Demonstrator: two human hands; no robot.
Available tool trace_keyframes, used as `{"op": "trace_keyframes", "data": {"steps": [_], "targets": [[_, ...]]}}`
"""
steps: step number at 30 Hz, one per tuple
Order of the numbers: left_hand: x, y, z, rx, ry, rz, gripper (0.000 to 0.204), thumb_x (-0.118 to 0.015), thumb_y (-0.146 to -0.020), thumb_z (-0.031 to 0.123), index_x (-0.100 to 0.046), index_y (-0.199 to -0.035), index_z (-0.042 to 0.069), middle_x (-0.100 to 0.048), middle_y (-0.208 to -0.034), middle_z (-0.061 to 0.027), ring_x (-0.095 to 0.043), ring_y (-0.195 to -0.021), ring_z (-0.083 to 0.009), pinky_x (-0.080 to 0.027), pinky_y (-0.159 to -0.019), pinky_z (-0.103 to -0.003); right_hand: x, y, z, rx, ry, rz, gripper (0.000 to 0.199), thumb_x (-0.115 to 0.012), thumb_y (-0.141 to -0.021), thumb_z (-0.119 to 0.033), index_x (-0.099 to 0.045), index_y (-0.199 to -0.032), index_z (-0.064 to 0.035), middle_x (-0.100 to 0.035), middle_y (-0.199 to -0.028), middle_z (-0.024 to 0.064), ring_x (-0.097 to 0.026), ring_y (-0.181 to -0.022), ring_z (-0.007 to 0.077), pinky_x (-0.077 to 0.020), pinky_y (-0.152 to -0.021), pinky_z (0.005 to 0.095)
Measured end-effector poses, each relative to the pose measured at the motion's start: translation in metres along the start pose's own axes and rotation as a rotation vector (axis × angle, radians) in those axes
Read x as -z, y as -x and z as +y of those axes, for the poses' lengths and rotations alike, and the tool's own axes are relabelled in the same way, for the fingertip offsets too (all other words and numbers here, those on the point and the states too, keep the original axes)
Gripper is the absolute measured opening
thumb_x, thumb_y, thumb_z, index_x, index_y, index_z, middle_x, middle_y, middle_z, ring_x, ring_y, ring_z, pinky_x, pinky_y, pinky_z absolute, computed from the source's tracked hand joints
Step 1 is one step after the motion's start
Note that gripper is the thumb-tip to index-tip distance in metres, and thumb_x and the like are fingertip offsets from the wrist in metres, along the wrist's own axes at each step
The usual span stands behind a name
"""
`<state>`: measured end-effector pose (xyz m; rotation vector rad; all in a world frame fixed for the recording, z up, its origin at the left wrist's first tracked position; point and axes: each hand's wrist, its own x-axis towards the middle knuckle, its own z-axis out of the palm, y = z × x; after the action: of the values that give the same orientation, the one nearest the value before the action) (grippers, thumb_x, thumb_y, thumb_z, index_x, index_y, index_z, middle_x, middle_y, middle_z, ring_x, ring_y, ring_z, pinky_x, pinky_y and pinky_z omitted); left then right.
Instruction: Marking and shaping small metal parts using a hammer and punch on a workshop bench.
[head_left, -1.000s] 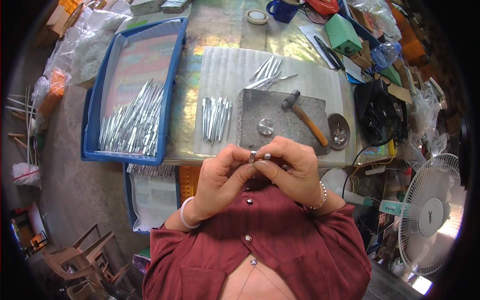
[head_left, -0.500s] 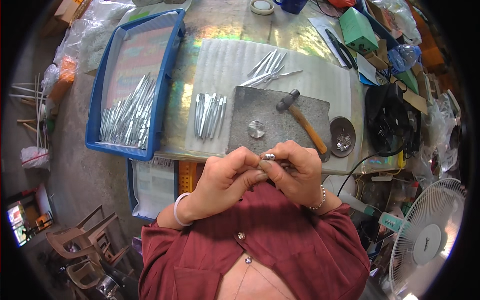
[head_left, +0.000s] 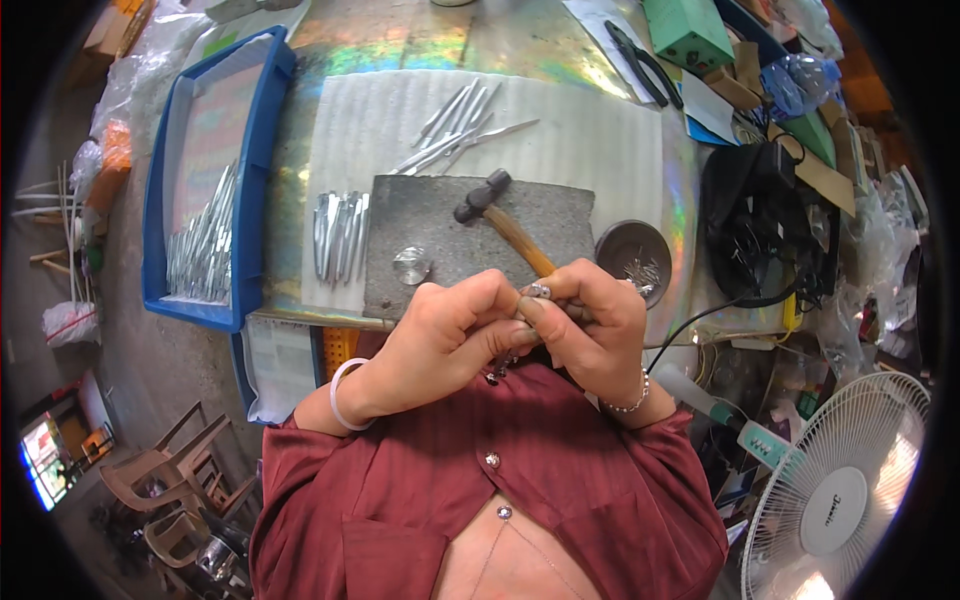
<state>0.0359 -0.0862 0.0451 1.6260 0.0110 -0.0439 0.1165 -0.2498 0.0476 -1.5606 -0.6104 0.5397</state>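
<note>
Metal piece (head_left: 540, 291) sits pinched in the right hand (head_left: 597, 318); whether the left hand (head_left: 447, 337) grips it too, I cannot tell. Dark script marks the fan hub (head_left: 834, 510).

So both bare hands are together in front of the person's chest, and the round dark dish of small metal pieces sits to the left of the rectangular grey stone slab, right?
Not quite: the round dark dish sits to the right of the grey stone slab, as the head view shows. The left hand and right hand are indeed together.
</note>
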Motion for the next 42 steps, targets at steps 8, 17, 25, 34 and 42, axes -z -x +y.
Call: {"op": "trace_keyframes", "data": {"steps": [8,17,25,34,42], "targets": [[0.008,-0.016,-0.006,0.321,0.200,-0.146,0.027,-0.059,-0.093,0.017,-0.052,-0.073,0.000,-0.060,-0.061,-0.0025,-0.053,-0.052,-0.0039,-0.042,-0.046,-0.021,-0.003,-0.008,0.022,-0.326,-0.544,0.057,0.013,-0.059,-0.091,-0.007,-0.054,-0.080,-0.0024,-0.057,-0.061,0.0004,-0.044,-0.043,0.0006,-0.0305,-0.037,0.0161],[0.044,-0.026,-0.014,0.547,0.434,-0.299,0.017,-0.060,-0.092,0.018,-0.056,-0.089,0.001,-0.063,-0.069,-0.0033,-0.061,-0.054,-0.0083,-0.047,-0.044,-0.018,-0.027,-0.025,0.032,-0.463,-0.741,0.128,0.015,-0.060,-0.090,-0.012,-0.055,-0.078,-0.0049,-0.054,-0.062,0.0005,-0.040,-0.039,0.0019,-0.0299,-0.033,0.0153],[0.054,-0.019,-0.012,0.488,0.241,-0.366,0.026,-0.059,-0.093,0.022,-0.052,-0.079,0.002,-0.059,-0.062,-0.0021,-0.060,-0.050,-0.0081,-0.046,-0.043,-0.018,-0.047,-0.019,0.024,-0.386,-0.580,0.205,0.015,-0.060,-0.091,-0.013,-0.055,-0.080,-0.0044,-0.055,-0.064,0.0006,-0.040,-0.042,0.0012,-0.0302,-0.033,0.0154],[0.057,-0.021,0.000,0.522,0.246,-0.442,0.025,-0.052,-0.096,0.022,-0.055,-0.085,-0.001,-0.060,-0.067,-0.0034,-0.062,-0.053,-0.0088,-0.050,-0.046,-0.020,-0.048,-0.011,0.019,-0.397,-0.690,0.218,0.016,-0.059,-0.091,-0.012,-0.054,-0.079,-0.0044,-0.053,-0.063,0.0009,-0.039,-0.041,0.0017,-0.0295,-0.034,0.0153],[0.057,-0.026,0.016,0.542,0.330,-0.556,0.023,-0.054,-0.096,0.022,-0.055,-0.089,0.000,-0.062,-0.068,-0.0063,-0.063,-0.053,-0.0121,-0.051,-0.045,-0.021,-0.059,0.004,0.011,-0.256,-0.690,0.342,0.015,-0.057,-0.092,-0.011,-0.051,-0.080,-0.0042,-0.051,-0.061,0.0015,-0.037,-0.040,0.0025,-0.0291,-0.033,0.0164]]}}
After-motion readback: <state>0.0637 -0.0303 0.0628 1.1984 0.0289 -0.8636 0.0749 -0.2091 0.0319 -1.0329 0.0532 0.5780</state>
